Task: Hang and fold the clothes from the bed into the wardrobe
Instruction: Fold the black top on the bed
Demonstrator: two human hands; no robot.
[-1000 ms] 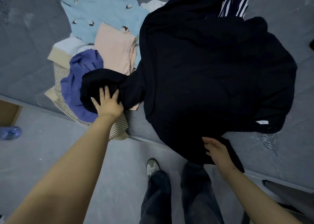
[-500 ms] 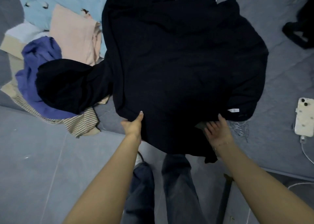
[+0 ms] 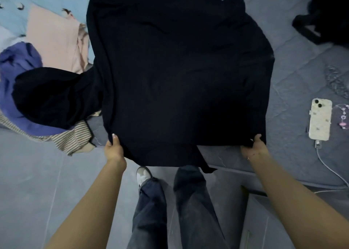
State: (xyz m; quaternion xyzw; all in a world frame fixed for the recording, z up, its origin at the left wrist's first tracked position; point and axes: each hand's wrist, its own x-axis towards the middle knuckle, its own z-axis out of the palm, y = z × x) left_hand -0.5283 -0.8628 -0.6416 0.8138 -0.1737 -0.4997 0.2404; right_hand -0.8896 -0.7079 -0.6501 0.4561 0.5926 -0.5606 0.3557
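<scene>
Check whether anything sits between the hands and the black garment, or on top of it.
Nothing does: the left hand and right hand already pinch the black garment at its near corners. Nothing lies on it. Its left sleeve rests on the purple top. The wardrobe is out of view.

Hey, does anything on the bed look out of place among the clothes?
Yes: a phone lies face down on the mattress right of the black top, plugged into a cable. It isn't laundry.

Bare forearms (image 3: 90,201), no sleeves; dk wide-leg jeans (image 3: 151,211), white sneaker (image 3: 142,175), pale nails.
</scene>
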